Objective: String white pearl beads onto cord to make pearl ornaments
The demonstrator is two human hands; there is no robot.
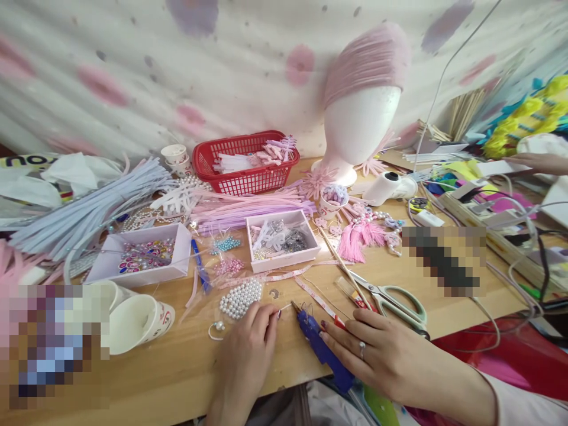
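Observation:
My left hand (252, 338) rests low over the table, thumb and forefinger pinched on a thin white strip (286, 307). The strip's free end points at the metal nozzle of a blue hot glue gun (320, 346), which lies slantwise at the table's front edge. Over the gun's body is my right hand (377, 349), a ring on one finger, its fingers closed around the handle. Part of the gun is hidden under that hand. Beside my left hand are white pearl beads (242, 299) and a small pearl piece (219, 325) with a white loop.
Scissors (390, 296) and a measuring tape (313, 293) lie behind my right hand. White boxes (286, 260) hold beads. Farther back stand a red basket (248, 182) and a foam head (359, 124). Paper cups (141, 322) are at left. Another person's hand (539, 163) reaches in at right.

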